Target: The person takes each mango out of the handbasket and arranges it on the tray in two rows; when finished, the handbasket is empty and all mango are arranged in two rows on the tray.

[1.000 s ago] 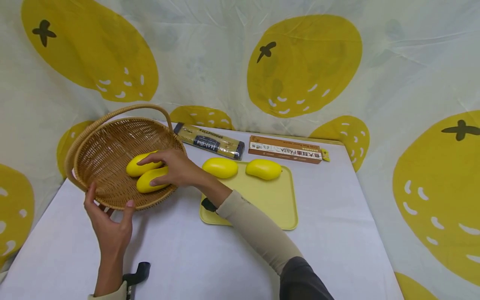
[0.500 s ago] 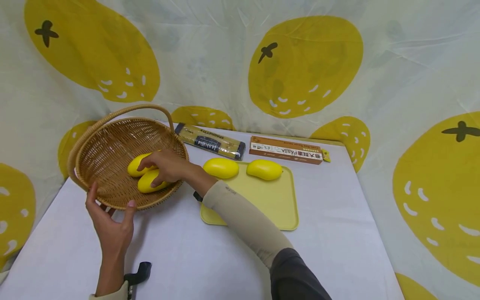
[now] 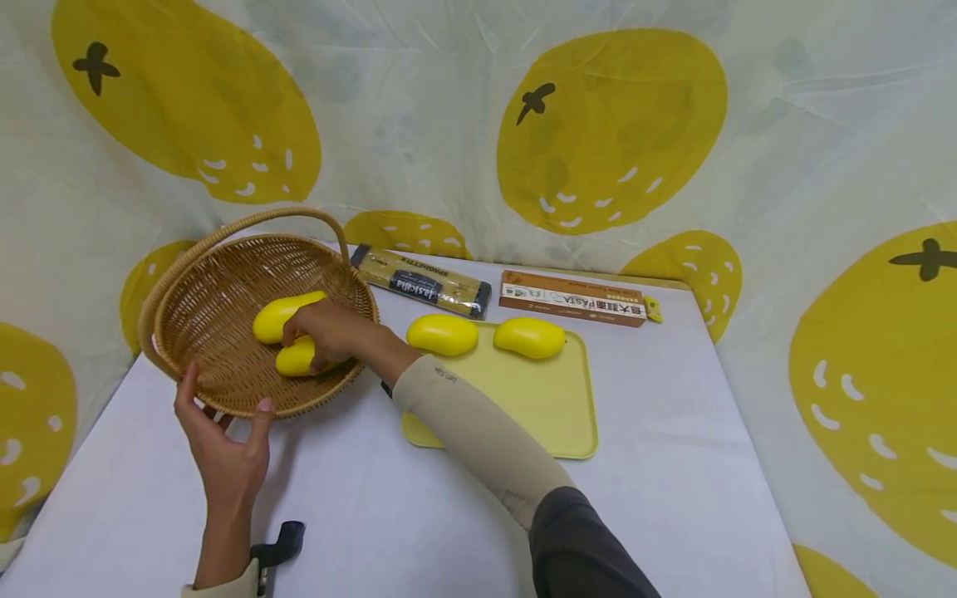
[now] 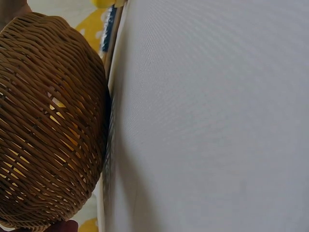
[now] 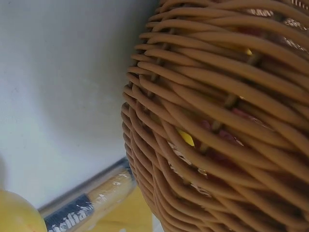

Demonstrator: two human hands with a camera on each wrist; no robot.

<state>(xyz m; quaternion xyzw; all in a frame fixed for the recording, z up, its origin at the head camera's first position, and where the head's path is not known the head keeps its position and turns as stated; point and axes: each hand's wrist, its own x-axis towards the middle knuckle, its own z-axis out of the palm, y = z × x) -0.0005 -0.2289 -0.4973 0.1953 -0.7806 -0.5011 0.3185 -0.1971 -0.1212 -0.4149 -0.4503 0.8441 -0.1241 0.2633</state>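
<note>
In the head view a wicker basket (image 3: pixel 217 332) with an arched handle leans toward me on the left. My left hand (image 3: pixel 230 461) holds its near rim, thumb and fingers spread along it. Inside lie two yellow mangoes. My right hand (image 3: pixel 332 332) reaches over the rim and grips the nearer mango (image 3: pixel 295 357), which it partly covers. Just behind, the farther mango (image 3: pixel 278 318) lies against the fingers. Both wrist views show mostly the outer weave of the basket (image 4: pixel 48 116), with bits of yellow visible through the gaps.
Two more mangoes, a left one (image 3: pixel 443 335) and a right one (image 3: pixel 529 338), lie at the back of a pale yellow tray (image 3: pixel 523 415). Behind it are a spaghetti packet (image 3: pixel 422 282) and a brown pasta box (image 3: pixel 571 297). A patterned curtain (image 3: pixel 419 108) stands behind the white-covered table.
My right hand's fingers have closed round the nearer mango in the basket. The farther mango has tipped slightly. My left hand keeps its hold on the rim.
</note>
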